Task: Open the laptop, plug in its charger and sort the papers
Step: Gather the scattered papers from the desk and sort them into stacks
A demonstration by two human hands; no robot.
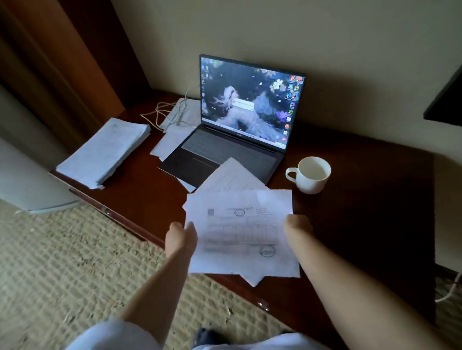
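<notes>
Papers [241, 235], a loose sheaf held above the near desk [359, 222] edge, are pinched at 9 o'clock by the left hand [181, 236] and at 3 o'clock by the right hand [297, 225]. Square the skewed sheets before release. Beyond, at 12 o'clock, the laptop [239, 137] stands open; cup [310, 174] at 1 o'clock. Recommended destination: the sorted stack [104, 151] at 10 o'clock. Loose sheets [175, 140] under the charger cable [166, 114] remain unsorted.

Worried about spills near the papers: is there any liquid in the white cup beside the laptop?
No, the white cup stands upright on the desk right of the laptop, and its inside shows only bare white.
</notes>
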